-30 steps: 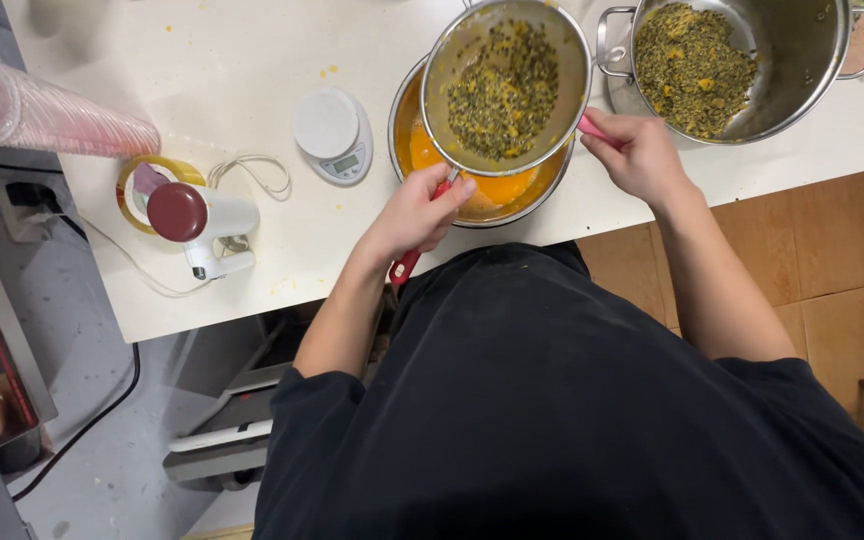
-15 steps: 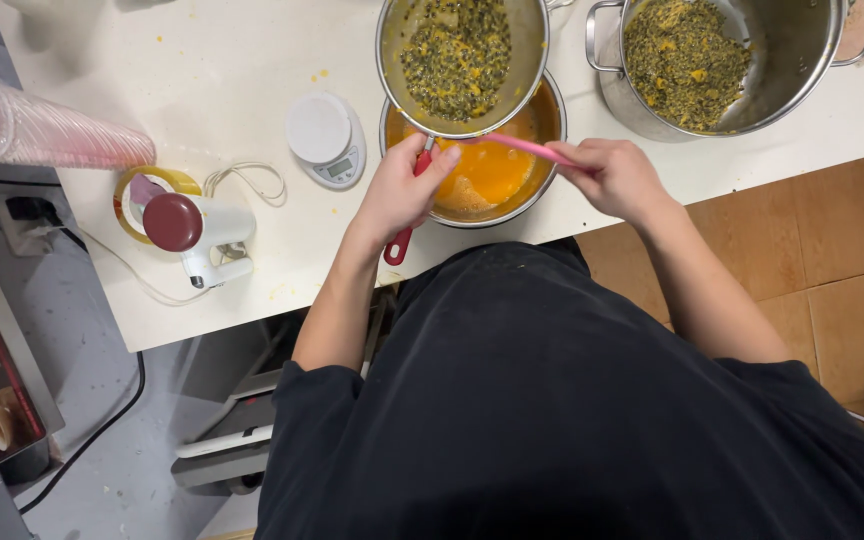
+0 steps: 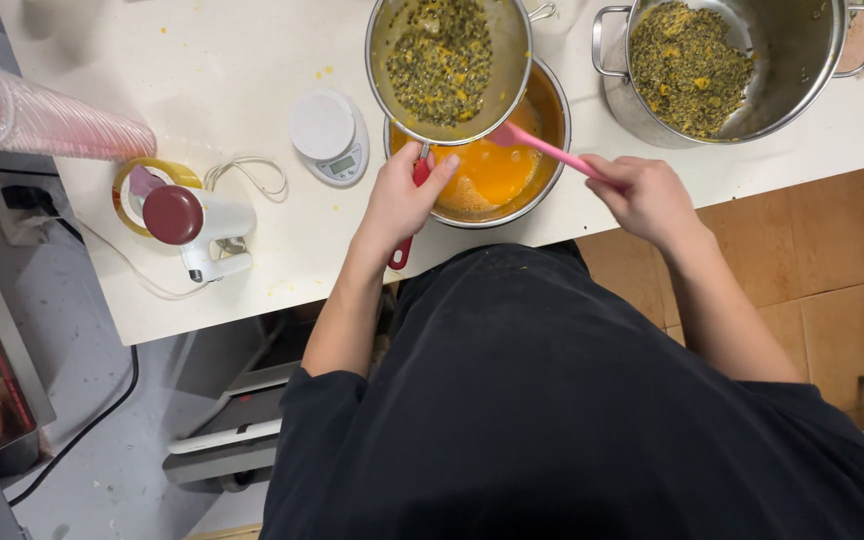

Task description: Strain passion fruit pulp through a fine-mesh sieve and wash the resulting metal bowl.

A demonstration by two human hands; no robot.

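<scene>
Straining in progress: left hand (image 3: 399,203) clenches the red-handled metal sieve of seedy pulp (image 3: 449,62) above the steel bowl of orange juice (image 3: 500,170), right hand (image 3: 647,196) gripping the pink spatula (image 3: 544,150) beneath it.

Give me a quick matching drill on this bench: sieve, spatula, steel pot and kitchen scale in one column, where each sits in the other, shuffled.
Things:
1. sieve
2. pink spatula
3. steel pot
4. kitchen scale

Places:
A. far right of the table, holding seedy pulp
B. in the right hand
C. left of the bowl of orange liquid
D. held by the left hand above that bowl

Pairs: 1-D, 2-B, 3-A, 4-C
</scene>
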